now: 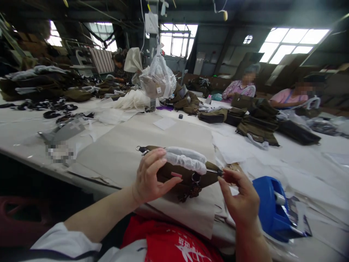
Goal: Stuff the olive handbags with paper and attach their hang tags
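A dark olive bag (166, 174) lies on the pale sheet at the table's near edge, its handles (188, 158) wrapped in white material. My left hand (152, 174) rests over the bag's left side, thumb and fingers apart around it. At the bag's right end, my right hand (240, 193) pinches the corner by the zipper (212, 170). A ring with a dark tassel-like charm (192, 191) hangs on the bag's near side, and a small pink tag (176, 175) shows beside my left thumb.
A blue tape dispenser (268, 207) stands right of my right hand. Olive bags (257, 127) lie at the back right, with two people (240, 87) behind them. A plastic-wrapped bag (158, 82) is near the post. Black straps (54, 109) and stacked bags are on the left.
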Tool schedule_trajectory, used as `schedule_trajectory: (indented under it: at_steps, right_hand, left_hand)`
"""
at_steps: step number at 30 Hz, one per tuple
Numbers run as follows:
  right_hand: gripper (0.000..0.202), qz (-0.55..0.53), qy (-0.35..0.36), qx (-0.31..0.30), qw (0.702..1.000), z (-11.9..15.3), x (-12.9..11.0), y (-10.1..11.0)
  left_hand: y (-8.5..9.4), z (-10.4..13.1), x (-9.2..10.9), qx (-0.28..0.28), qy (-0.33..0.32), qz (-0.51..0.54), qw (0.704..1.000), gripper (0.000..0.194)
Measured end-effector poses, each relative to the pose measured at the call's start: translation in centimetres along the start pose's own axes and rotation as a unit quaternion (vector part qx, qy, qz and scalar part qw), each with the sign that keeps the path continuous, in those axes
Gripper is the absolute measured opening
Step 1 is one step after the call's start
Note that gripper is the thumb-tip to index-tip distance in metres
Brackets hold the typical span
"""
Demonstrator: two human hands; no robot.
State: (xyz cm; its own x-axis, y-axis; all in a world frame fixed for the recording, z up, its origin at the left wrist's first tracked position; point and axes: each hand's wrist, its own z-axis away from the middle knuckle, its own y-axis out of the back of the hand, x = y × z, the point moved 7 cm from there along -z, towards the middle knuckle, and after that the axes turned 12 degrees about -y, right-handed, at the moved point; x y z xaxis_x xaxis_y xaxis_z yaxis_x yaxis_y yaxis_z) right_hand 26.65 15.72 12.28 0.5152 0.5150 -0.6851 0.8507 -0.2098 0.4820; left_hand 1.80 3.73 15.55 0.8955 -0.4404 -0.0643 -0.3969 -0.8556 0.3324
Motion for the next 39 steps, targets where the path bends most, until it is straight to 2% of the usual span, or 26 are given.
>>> schedule_trajectory:
  at_steps: [2, 5, 7, 9, 11, 13, 14, 16, 18, 19, 20, 22, 23, 25, 26, 27, 29, 31, 33, 34, 36, 38, 39]
  right_hand:
    - [0.046, 0.012, 0.039, -0.031, 0.999, -0.3, -1.7, -0.9]
    - [0.059, 0.028, 0.095, -0.049, 0.994, -1.0, -4.2, -2.4]
    - [0.047, 0.017, 0.122, -0.034, 0.992, -1.4, -5.6, -2.9]
    - [0.027, -0.002, 0.146, -0.016, 0.989, -1.9, -6.7, -3.1]
    - [0.013, -0.01, 0.159, -0.022, 0.987, -2.4, -7.5, -3.2]
    - [0.01, -0.018, 0.142, -0.056, 0.988, -3.3, -7.7, -3.4]
    - [0.011, -0.028, 0.122, -0.087, 0.988, -3.7, -7.5, -3.8]
    - [0.022, -0.084, 0.062, -0.181, 0.978, -4.4, -6.6, -5.1]
    - [0.038, -0.18, -0.022, -0.267, 0.946, -4.8, -5.0, -6.6]
    - [0.041, -0.23, -0.066, -0.289, 0.927, -4.9, -4.0, -7.2]
    - [0.041, -0.271, -0.105, -0.295, 0.91, -5.0, -3.1, -7.6]
    - [0.034, -0.319, -0.147, -0.293, 0.889, -4.9, -1.9, -7.7]
    - [0.034, -0.324, -0.142, -0.306, 0.884, -4.7, -1.9, -7.6]
    - [0.053, -0.293, -0.096, -0.351, 0.884, -3.9, -2.9, -7.3]
    - [0.061, -0.254, -0.069, -0.367, 0.892, -3.4, -3.6, -7.1]
    - [0.061, -0.206, -0.044, -0.373, 0.904, -2.9, -4.4, -6.9]
    - [0.041, -0.12, -0.006, -0.35, 0.929, -2.1, -5.7, -6.4]
    - [0.033, -0.086, 0.031, -0.302, 0.949, -1.6, -6.6, -5.5]
    - [0.041, -0.099, 0.05, -0.219, 0.97, -1.8, -6.3, -3.5]
    - [0.044, -0.116, 0.037, -0.159, 0.98, -2.2, -5.4, -2.0]
    - [0.035, -0.165, -0.039, -0.006, 0.986, -3.3, -1.5, 1.8]
    - [0.028, -0.198, -0.137, 0.147, 0.959, -3.7, 4.0, 5.9]
    - [0.03, -0.19, -0.176, 0.201, 0.945, -3.6, 6.7, 7.6]
  left_hand:
    - [-0.3, -1.8, -0.8, -0.009, 0.012, -0.009, 1.0, 0.057]
    - [-1.5, -3.6, -1.4, -0.064, -0.026, -0.008, 0.998, 0.028]
    - [-1.8, -4.2, -1.2, -0.081, -0.07, -0.01, 0.994, 0.015]
    - [-2.0, -4.7, -1.1, -0.096, -0.095, -0.001, 0.991, 0.012]
    - [-2.4, -5.2, -1.5, -0.133, -0.078, 0.042, 0.987, 0.016]
    - [-3.3, -5.5, -2.6, -0.196, -0.014, 0.15, 0.969, 0.024]
    - [-4.1, -5.5, -3.3, -0.232, 0.036, 0.227, 0.945, 0.029]
    - [-6.0, -4.8, -4.7, -0.288, 0.166, 0.382, 0.862, 0.041]
    - [-7.4, -3.7, -6.1, -0.292, 0.302, 0.47, 0.777, 0.051]
    - [-7.7, -3.4, -6.6, -0.274, 0.348, 0.484, 0.755, 0.053]
    - [-7.8, -3.3, -6.9, -0.254, 0.367, 0.486, 0.751, 0.053]
    - [-7.2, -3.9, -6.5, -0.235, 0.327, 0.464, 0.789, 0.056]
    - [-6.8, -4.4, -5.8, -0.247, 0.28, 0.442, 0.815, 0.064]
    - [-6.2, -5.0, -4.0, -0.306, 0.186, 0.372, 0.856, 0.076]
    - [-6.0, -5.1, -3.2, -0.339, 0.151, 0.33, 0.868, 0.068]
    - [-6.0, -5.1, -2.6, -0.369, 0.121, 0.294, 0.873, 0.051]
    - [-6.3, -5.1, -1.7, -0.409, 0.074, 0.258, 0.872, 0.02]
    - [-6.7, -5.1, -1.5, -0.415, 0.059, 0.27, 0.867, 0.013]
    - [-7.2, -4.9, -2.6, -0.397, 0.105, 0.308, 0.858, 0.015]
    - [-7.3, -4.8, -3.5, -0.375, 0.148, 0.325, 0.856, 0.016]
    - [-7.1, -4.5, -6.0, -0.306, 0.246, 0.345, 0.852, 0.017]
    - [-6.5, -4.1, -8.1, -0.218, 0.326, 0.364, 0.845, 0.017]
    - [-6.2, -3.8, -8.7, -0.185, 0.353, 0.382, 0.834, 0.018]
